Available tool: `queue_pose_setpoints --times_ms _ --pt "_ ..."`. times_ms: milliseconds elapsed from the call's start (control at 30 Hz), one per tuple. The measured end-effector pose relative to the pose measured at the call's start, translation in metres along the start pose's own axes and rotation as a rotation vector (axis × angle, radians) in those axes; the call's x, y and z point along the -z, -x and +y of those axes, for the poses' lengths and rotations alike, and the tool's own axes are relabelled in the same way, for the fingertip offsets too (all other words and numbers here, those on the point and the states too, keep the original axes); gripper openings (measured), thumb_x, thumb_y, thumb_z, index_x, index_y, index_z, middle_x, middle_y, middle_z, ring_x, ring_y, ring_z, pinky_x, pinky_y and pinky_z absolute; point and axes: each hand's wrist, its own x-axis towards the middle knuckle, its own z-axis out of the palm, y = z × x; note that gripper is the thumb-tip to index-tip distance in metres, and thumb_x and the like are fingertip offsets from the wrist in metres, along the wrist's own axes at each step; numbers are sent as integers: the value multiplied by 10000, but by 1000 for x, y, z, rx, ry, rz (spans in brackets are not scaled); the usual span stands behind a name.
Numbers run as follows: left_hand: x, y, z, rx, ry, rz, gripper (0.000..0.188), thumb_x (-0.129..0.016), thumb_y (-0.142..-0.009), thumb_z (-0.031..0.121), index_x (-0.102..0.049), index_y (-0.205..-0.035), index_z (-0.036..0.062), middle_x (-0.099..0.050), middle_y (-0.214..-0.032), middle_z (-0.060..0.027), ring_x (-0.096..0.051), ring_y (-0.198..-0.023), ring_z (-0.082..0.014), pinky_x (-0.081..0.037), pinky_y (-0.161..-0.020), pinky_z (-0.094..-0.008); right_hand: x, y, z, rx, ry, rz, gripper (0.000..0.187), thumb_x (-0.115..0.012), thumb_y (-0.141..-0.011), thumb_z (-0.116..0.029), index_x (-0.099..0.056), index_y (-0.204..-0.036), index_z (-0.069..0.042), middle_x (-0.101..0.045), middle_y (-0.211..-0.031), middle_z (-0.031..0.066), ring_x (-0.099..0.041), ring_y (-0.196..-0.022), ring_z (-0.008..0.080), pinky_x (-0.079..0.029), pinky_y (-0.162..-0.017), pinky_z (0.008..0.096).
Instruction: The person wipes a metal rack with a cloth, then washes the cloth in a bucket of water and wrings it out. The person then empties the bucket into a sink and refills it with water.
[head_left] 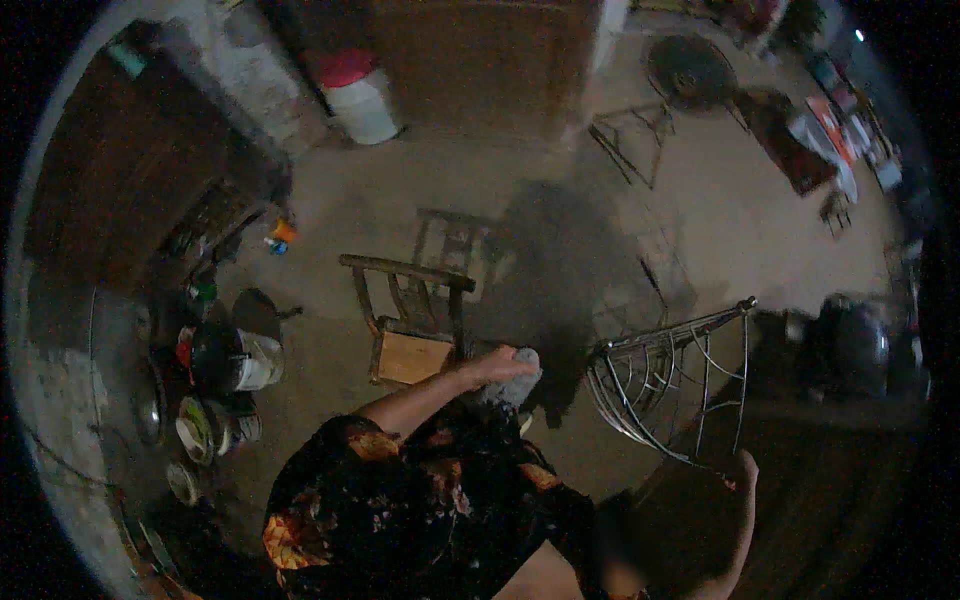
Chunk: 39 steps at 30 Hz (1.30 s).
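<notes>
My left hand (492, 366) is closed round a bunched grey cloth (522, 375), held in front of my dark flower-patterned clothing. To my right, a metal wire rack (660, 375) with curved bars is tilted up off the floor. My right hand (742, 470) is at the rack's lower right corner, with its fingers closed on the frame there. The grip is dim and partly hard to make out. A gap separates the cloth from the rack.
A wooden chair (412, 355) stands just ahead of my left arm. A white bucket with a red lid (362, 100) is by the far wall. Pots and bowls (195, 430) crowd the left side. A triangular metal frame (635, 145) and a dark round-topped stool (690, 72) stand far right.
</notes>
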Motion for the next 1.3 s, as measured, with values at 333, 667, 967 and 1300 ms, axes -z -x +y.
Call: queue_pose_setpoints --times_ms 333,667,967,1300 --pt "97 14 20 37 267 219 537 -583 -790 506 -576 -1076 51 -593 -883 -54 -549 -777 -141 -443 -644 -293 133 -253 -78 326 462 -87 185 -612 -759 -235 -575 -846 -75 -584 -739 73 -557 -615 191 -458 -509 343" --pt "129 -32 21 -56 302 496 552 -532 -861 428 -489 -1182 -19 -541 -1155 -100 -502 -1054 -226 -382 -881 -347 209 -428 -289 98 981 -231 237 -580 -787 -268 -645 -833 -45 -603 -710 100 -568 -620 210 -487 -593 365" --pt "76 2 24 -91 403 699 554 -404 -936 354 -277 -1343 0 -351 -1356 -123 -357 -1232 -243 -301 -983 -334 194 -456 -296 309 1226 -362 119 -579 -833 -215 -659 -814 -129 -612 -820 57 -596 -772 175 -483 -664 316" --pt "-33 4 112 338 866 1325 624 -568 -840 395 -403 -1242 -53 -526 -1181 -176 -535 -1043 -277 -451 -816 -371 142 -573 -165 709 1151 -473 203 -564 -845 -186 -568 -662 -96 -546 -685 55 -503 -588 134 -430 -538 303"
